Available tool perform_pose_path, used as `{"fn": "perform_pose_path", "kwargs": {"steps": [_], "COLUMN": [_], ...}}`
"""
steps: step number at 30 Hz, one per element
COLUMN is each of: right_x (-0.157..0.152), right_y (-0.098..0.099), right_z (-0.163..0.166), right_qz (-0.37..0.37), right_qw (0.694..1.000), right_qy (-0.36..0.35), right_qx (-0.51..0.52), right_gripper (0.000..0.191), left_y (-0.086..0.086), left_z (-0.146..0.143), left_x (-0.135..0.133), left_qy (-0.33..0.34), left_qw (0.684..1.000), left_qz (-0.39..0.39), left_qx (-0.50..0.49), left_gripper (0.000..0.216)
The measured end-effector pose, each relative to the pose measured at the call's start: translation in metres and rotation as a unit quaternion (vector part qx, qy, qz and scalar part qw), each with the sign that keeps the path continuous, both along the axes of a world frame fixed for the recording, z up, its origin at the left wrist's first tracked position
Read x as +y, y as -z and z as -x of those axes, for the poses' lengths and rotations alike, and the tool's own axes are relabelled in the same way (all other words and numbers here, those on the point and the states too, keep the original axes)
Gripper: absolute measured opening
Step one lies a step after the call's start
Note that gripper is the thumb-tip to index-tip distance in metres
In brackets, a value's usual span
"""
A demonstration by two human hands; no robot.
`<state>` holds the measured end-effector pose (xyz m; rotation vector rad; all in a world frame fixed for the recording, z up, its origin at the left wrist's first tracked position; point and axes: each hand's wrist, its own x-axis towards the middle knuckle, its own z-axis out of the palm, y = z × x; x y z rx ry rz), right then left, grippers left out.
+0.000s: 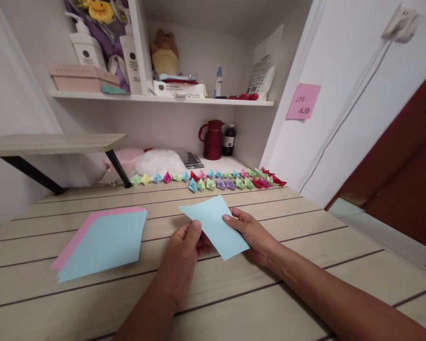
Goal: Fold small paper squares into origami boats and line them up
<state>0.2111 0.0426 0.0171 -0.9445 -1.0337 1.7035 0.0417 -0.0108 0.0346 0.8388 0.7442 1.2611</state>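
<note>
A light blue sheet of paper (215, 222) is held up above the table between my two hands. My left hand (188, 241) grips its left edge, thumb on top and fingers curled beneath. On the right side, my right hand (248, 232) pinches the sheet with the thumb over its face and the other fingers behind. To the left on the table lies a stack of paper sheets (106, 241), light blue on top with pink showing underneath. Small folded paper boats (211, 183) in several colours stand in rows along the table's back edge.
Behind the boats are a red thermos jug (213, 140), a dark bottle (229, 140) and a white plastic bag (159, 162). A small raised wooden shelf (57, 142) on black legs stands at the left. A white shelf (163, 97) above holds bottles and boxes.
</note>
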Motion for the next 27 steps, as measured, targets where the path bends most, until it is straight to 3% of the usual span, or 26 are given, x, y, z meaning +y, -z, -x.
{"fn": "perform_pose_path", "kwargs": {"steps": [7,14,22,27], "right_x": [-0.0008,0.0014,0.0046,0.0057], "right_y": [-0.0006,0.0002,0.0,0.0018], "right_z": [-0.0003,-0.002,-0.005,-0.0055], "right_qz": [-0.001,0.009,0.038,0.039], "right_qw": [1.0,1.0,0.999,0.999], "right_qy": [-0.001,0.001,0.017,0.017], "right_qx": [0.012,0.02,0.011,0.014], "right_gripper": [0.027,0.032,0.026,0.026], "left_y": [0.0071,0.0101,0.0045,0.004], "left_z": [0.0,0.0001,-0.0038,-0.0044], "left_x": [0.001,0.0018,0.0012,0.0016], "left_qy": [0.01,0.019,0.0,0.003], "left_qw": [1.0,1.0,1.0,0.999], "left_qz": [-0.012,-0.015,0.016,0.04], "left_qx": [0.003,0.006,0.009,0.026], "left_gripper": [0.042,0.045,0.035,0.042]}}
